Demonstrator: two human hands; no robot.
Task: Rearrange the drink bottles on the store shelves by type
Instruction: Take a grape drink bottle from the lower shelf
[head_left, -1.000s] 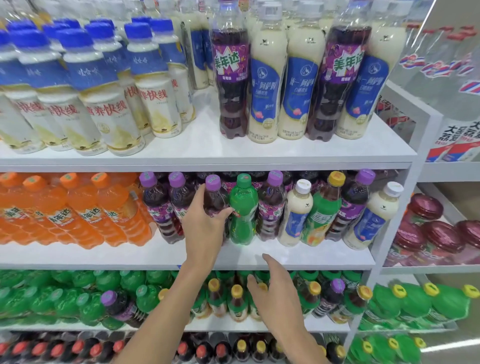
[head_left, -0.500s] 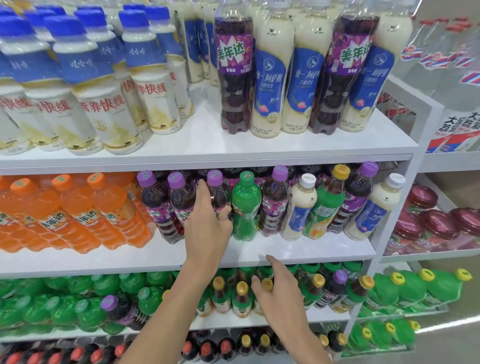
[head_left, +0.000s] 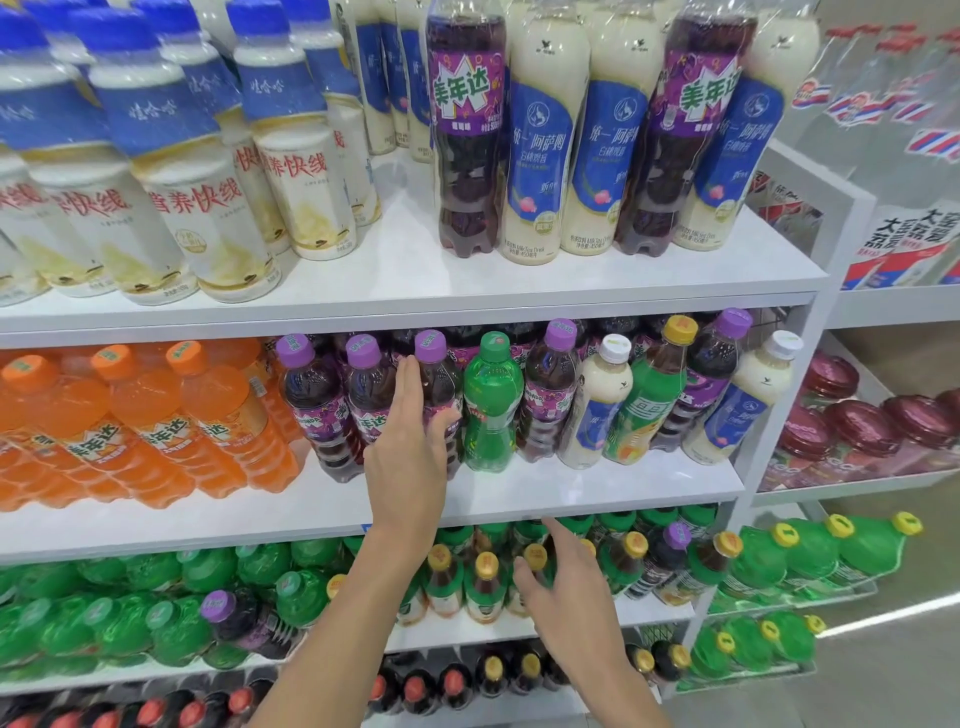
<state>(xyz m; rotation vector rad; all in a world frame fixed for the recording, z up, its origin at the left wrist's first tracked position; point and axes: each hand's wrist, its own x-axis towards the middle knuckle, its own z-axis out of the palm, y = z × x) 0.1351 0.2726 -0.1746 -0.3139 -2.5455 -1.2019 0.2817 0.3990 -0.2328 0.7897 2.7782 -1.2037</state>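
My left hand (head_left: 408, 452) is wrapped around a purple-capped grape soda bottle (head_left: 434, 364) on the middle shelf (head_left: 597, 488), fingers on its left side and thumb on its right. Two more grape sodas (head_left: 317, 395) stand to its left. To its right stand a green soda bottle (head_left: 491, 405), another grape soda (head_left: 550, 395), a milk tea bottle (head_left: 597, 410) and a yellow-capped green tea bottle (head_left: 649, 400). My right hand (head_left: 566, 597) hovers with fingers spread, holding nothing, in front of the yellow-capped tea bottles (head_left: 485, 587) one shelf lower.
Orange sodas (head_left: 156, 415) fill the middle shelf's left. On the top shelf, two grape sodas (head_left: 467, 135) stand among milk tea bottles (head_left: 597, 156), with white milk drinks (head_left: 208, 197) to the left. A grape soda (head_left: 239, 618) lies among green bottles lower down. Another shelving unit (head_left: 883, 306) stands to the right.
The view has moved slightly closer to the shelves. My left hand stays on the same grape soda bottle and my right hand stays spread in front of the lower shelf.
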